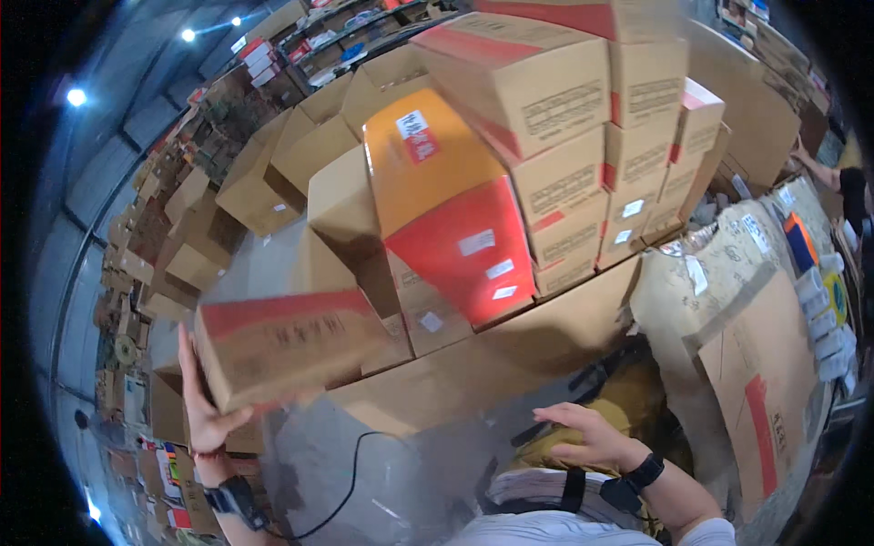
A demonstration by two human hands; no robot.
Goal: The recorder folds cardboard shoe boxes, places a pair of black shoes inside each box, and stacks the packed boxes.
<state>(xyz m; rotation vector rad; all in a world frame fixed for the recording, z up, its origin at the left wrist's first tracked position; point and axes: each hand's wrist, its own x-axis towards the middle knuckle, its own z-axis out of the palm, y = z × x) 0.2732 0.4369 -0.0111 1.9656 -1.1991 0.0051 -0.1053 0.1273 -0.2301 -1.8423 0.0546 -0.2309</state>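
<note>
My left hand [208, 420] is pressed to the left end of a brown cardboard box [289, 350] with a red band along its top edge. Its fingers stretch up the box's side and the thumb lies along the near lower edge. The box is tilted and slightly blurred, in front of a larger open carton [341, 205]. Nothing is in my right hand [596, 439], which hovers before my body with fingers apart. Beyond it, an orange and red box [464, 246] stands beside a stack of brown boxes [564, 196] inside a big low-walled carton [492, 369].
At the right, flattened cardboard [765, 391] leans on a wrapped surface holding several white bottles [824, 314]. Another person's arm [819, 171] reaches in at the far right. Open cartons [259, 173] stand at the back left. A black cable [353, 464] runs from my left wrist.
</note>
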